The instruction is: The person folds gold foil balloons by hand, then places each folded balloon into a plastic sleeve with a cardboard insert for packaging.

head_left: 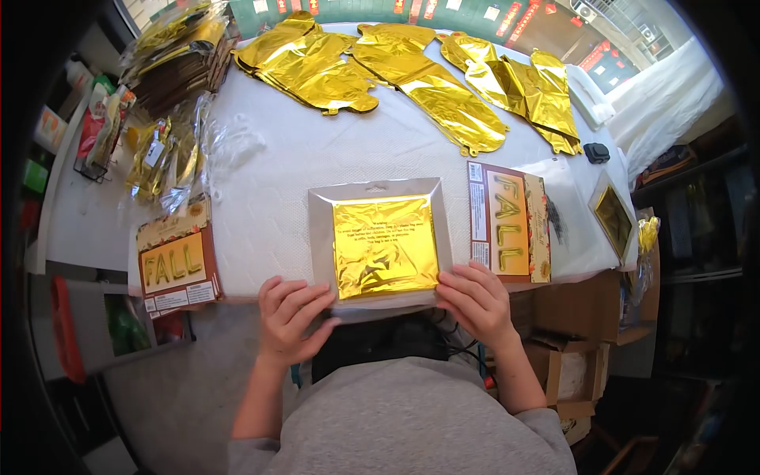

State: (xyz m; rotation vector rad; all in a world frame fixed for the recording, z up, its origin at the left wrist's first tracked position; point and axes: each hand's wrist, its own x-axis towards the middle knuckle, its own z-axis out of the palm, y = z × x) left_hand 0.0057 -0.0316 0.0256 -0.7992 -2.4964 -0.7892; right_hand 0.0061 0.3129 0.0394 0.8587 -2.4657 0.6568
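A flat clear plastic bag (321, 229) lies on the white-covered table in front of me. Folded gold foil (385, 257) fills most of it, with small dark print across its upper half and a hang hole in the top flap. My left hand (294, 318) rests at the bag's lower left corner, fingers stretched out over the table edge and thumb apart. At the lower right corner my right hand (479, 305) lies with its fingertips on the bag's side. Close to the right hand is a printed FALL card (511, 226), turned sideways.
Gold foil balloons (313, 63) spread along the far edge. Another FALL card (178, 257) lies at the left, below crumpled clear bags (170, 154) and a tall stack of packets (178, 59). A diamond-turned foil packet (612, 212) and a small black object (597, 153) sit at right.
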